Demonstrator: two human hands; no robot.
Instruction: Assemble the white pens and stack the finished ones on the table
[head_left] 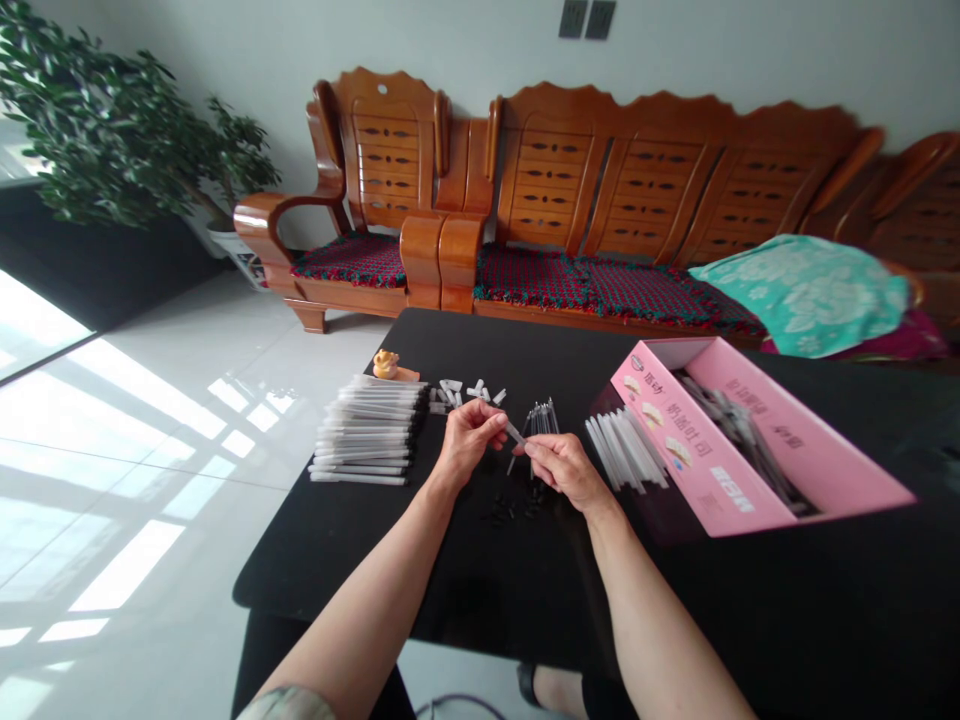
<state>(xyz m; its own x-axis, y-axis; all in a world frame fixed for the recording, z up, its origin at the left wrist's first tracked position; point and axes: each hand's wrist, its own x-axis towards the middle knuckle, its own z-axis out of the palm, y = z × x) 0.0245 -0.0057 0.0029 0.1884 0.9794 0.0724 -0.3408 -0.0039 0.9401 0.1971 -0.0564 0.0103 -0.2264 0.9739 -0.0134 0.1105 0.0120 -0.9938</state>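
The left hand (pixel 466 436) and right hand (pixel 564 466) pinch a pale tube (pixel 515 434), which slants between their closed fingertips.

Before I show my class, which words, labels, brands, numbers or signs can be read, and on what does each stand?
"吐司", on the outer wall of the pink box; neighbouring characters unclear.
Oval logo, same wall: too small.
White patch, same wall: too blurred.
Inner wall, dark characters: too blurred.
Pale held tube: no readable print.
Elsewhere: none readable.

Bright daylight from left; hard glare on floor (pixel 225 440); right edge stretched, soft.
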